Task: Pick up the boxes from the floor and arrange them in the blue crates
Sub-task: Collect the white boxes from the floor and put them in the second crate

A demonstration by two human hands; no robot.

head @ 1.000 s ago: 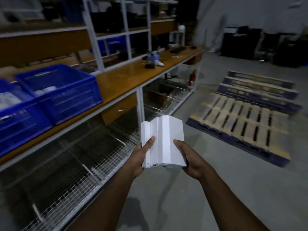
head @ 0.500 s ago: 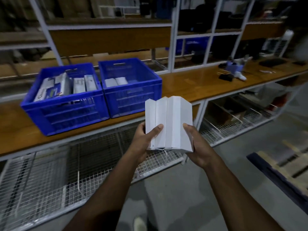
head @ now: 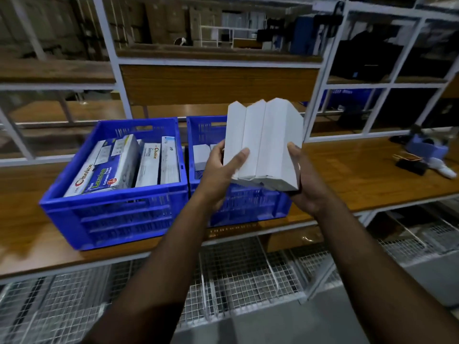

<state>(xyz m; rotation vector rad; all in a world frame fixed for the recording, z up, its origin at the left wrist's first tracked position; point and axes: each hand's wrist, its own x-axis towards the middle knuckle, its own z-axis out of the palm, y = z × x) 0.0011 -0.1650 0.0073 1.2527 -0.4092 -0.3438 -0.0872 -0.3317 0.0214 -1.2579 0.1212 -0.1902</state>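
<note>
Both hands are holding a bundle of plain white boxes (head: 263,142), long matte cartons pressed side by side, their angled faces making a ridged, zigzag front. The left hand (head: 218,170) is gripping the bundle's left edge, thumb lying across the front panel and fingers curled behind. The right hand (head: 304,180) is cupping the right side and lower corner, fingers wrapped under and out of sight. The bundle is hanging in the air above the right blue crate (head: 248,207), a slotted plastic bin with ribbed walls; a couple of pale boxes are showing inside it, partly hidden. Touching it on the left is sitting the left blue crate (head: 111,214), packed with printed cartons (head: 129,167) leaning against one another, glossy white and blue. Both crates are resting on a smooth wooden shelf (head: 360,175) in a white metal frame, with wire-mesh baskets (head: 248,274) beneath.
</note>
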